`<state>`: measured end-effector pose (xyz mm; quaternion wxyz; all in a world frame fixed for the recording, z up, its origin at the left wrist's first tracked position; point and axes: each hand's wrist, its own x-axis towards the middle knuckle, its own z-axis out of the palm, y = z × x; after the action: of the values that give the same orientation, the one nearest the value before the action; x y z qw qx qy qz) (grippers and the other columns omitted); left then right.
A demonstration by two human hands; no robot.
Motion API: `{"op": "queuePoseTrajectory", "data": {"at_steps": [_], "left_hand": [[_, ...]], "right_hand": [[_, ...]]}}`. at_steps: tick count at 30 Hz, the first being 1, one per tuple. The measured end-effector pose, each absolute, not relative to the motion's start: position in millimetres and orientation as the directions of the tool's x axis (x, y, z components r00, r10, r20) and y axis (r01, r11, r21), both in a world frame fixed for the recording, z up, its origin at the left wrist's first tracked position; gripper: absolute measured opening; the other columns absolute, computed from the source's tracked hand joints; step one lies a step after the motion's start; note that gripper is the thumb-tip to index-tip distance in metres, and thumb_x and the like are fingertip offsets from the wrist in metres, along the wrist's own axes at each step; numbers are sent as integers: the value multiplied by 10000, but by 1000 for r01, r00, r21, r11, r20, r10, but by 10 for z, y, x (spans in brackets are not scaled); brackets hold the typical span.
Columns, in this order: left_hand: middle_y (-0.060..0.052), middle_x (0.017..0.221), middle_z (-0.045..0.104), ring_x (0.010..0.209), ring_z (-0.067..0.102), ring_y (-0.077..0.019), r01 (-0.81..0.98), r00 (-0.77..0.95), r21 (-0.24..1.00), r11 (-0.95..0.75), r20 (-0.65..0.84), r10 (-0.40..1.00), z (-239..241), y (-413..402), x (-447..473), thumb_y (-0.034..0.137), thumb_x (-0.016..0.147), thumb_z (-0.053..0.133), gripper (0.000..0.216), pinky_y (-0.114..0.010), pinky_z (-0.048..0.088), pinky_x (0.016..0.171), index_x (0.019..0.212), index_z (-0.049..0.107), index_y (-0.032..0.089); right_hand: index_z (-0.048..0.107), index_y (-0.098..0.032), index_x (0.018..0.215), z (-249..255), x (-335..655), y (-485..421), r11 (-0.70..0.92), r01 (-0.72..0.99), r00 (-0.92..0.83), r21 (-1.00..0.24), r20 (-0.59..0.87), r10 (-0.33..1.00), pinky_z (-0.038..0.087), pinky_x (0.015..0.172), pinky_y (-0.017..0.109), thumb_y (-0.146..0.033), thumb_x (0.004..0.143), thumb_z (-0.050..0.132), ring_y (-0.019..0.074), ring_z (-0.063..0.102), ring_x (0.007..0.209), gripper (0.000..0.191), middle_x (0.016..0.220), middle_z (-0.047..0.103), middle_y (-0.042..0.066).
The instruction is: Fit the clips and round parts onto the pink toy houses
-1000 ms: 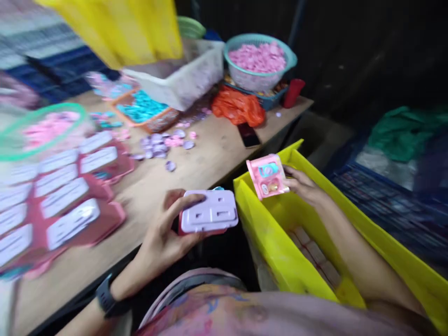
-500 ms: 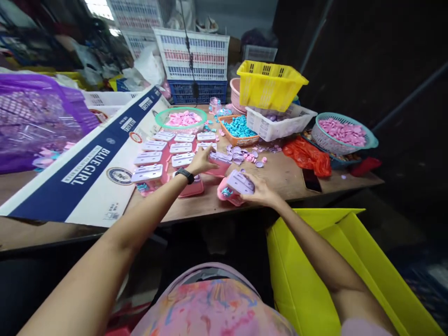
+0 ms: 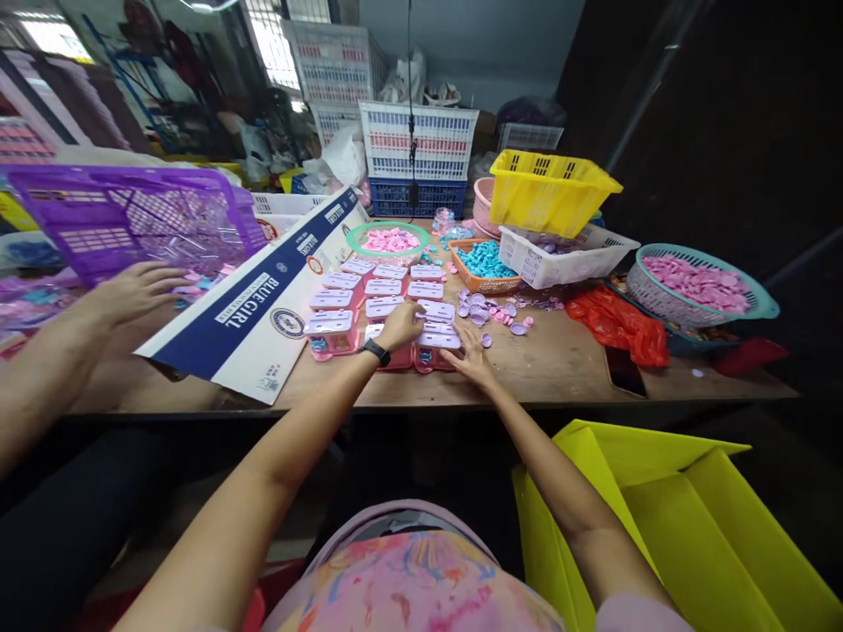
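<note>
Left hand (image 3: pixel 403 328): bent over the lilac-topped boxes (image 3: pixel 384 287); from here I can't tell whether its grip holds one.
Right hand (image 3: pixel 474 358): fingers spread, grip loose, against the front-right box (image 3: pixel 438 341).
Boxes: rowed on the tabletop (image 3: pixel 546 373), beside the cardboard panel (image 3: pixel 260 318).

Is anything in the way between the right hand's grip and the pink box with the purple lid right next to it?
Nothing I can see. The right hand's grip has its fingertips right at the pink box. A loose purple piece lies beside the fingers, not between.
</note>
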<state>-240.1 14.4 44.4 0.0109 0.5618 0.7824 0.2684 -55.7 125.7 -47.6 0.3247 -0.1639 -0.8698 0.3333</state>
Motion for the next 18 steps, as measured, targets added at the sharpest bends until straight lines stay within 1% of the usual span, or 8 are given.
{"op": "queuePoseTrajectory", "data": {"at_steps": [2,5,7,10,13,15,18], "left_hand": [[-128,1250,708,1183,657,-239,881,-352,437,183,343,871,432,-84,-2346,185,906,546,301,-361,505,1074,1134,737,134],[-118,1360,644,1286,599,-243,884,-356,441,152,426,832,392,-447,-2379,219,937,535,283,-394,461,1144,1137,729,168],[-125,1402,601,1348,548,-256,881,-392,446,159,499,773,340,-667,-2507,248,949,532,278,-421,428,1176,1147,715,175],[-136,1404,572,1359,522,-266,849,-505,463,255,567,651,234,-936,-2802,291,956,529,293,-439,410,1182,1173,687,174],[-148,1388,574,1337,525,-294,792,-608,481,376,562,561,133,-1135,-3108,308,942,543,322,-481,394,1178,1202,677,173],[-168,1374,578,1329,523,-317,764,-645,499,410,562,518,88,-1225,-3280,322,940,542,343,-502,386,1174,1207,680,156],[-185,1360,583,1336,515,-331,733,-680,529,428,558,475,75,-1282,-3496,332,950,525,352,-517,377,1170,1201,687,144]], "right_hand": [[372,-225,1593,-538,-561,1130,663,51,-697,-747,449,559,304,1257,501,-539,862,692,311,403,1497,857,1584,456,151],[200,-225,1656,-615,-570,1017,547,83,-684,-833,352,639,332,1243,511,-646,791,736,320,385,1516,1101,1645,374,161],[148,-197,1666,-647,-576,1011,500,126,-678,-857,293,674,336,1237,522,-708,768,720,334,379,1520,1181,1660,339,190],[189,-145,1653,-672,-580,1067,491,134,-658,-861,293,694,312,1248,521,-804,780,623,337,375,1523,1177,1648,345,226],[278,-141,1621,-685,-581,1124,477,103,-629,-873,314,711,361,1226,497,-862,814,510,322,434,1489,1107,1614,405,228],[327,-149,1599,-687,-579,1138,469,107,-610,-877,314,727,397,1205,484,-856,843,469,313,464,1470,1045,1591,442,222],[397,-171,1562,-682,-570,1125,484,141,-595,-863,317,739,397,1206,496,-824,871,456,315,472,1464,953,1571,474,209]]}}
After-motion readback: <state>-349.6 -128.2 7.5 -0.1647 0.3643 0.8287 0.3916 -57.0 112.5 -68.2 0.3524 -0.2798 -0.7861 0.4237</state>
